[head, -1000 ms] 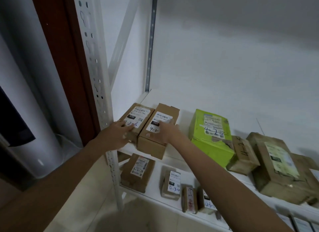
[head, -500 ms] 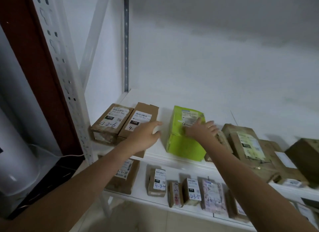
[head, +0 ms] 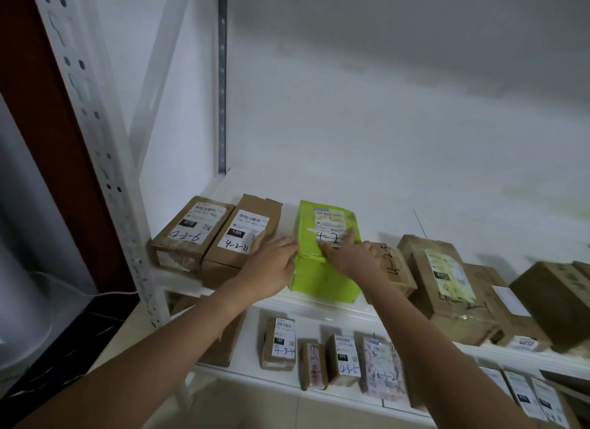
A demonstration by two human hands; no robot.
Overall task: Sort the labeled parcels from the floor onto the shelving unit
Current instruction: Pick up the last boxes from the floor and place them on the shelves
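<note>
Hands spread: L hand [head: 271, 269] on green parcel [head: 322, 280] left side, R hand [head: 346, 253] flat atop; imo slide it square beside 4-2-11 box [head: 245, 233].

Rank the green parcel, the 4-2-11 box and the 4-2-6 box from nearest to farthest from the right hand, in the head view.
1. green parcel, touched by the right hand.
2. 4-2-11 box, left of it.
3. 4-2-6 box, leftmost.

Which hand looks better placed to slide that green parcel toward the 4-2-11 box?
Probably the right hand: it rests on top of the green parcel. The left hand fills the gap beside the 4-2-11 box.
</note>
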